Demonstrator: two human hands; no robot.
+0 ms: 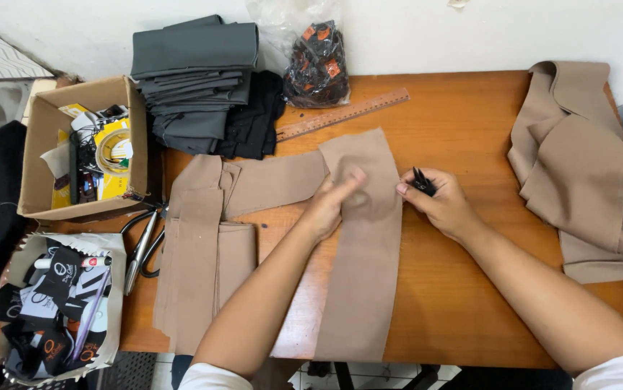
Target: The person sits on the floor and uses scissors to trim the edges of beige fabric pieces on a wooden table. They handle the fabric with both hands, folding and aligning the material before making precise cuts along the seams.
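A long tan fabric strip (362, 274) lies lengthwise on the wooden table (456, 130) and hangs over its front edge. My left hand (332, 206) presses on the strip's upper part, fingers spread flat. At the strip's right edge, my right hand (438, 202) pinches a small black clip-like object (423, 182) between thumb and fingers; what it is exactly I cannot tell. More tan pieces (203, 245) are stacked to the left of the strip.
Another tan fabric heap (578, 166) sits far right. Folded grey and black cloth (196, 79), a plastic bag of labels (317, 65) and a wooden ruler (344, 113) lie at the back. Scissors (142, 249), a cardboard box (41, 159) and a bag of labels (59, 310) stand left.
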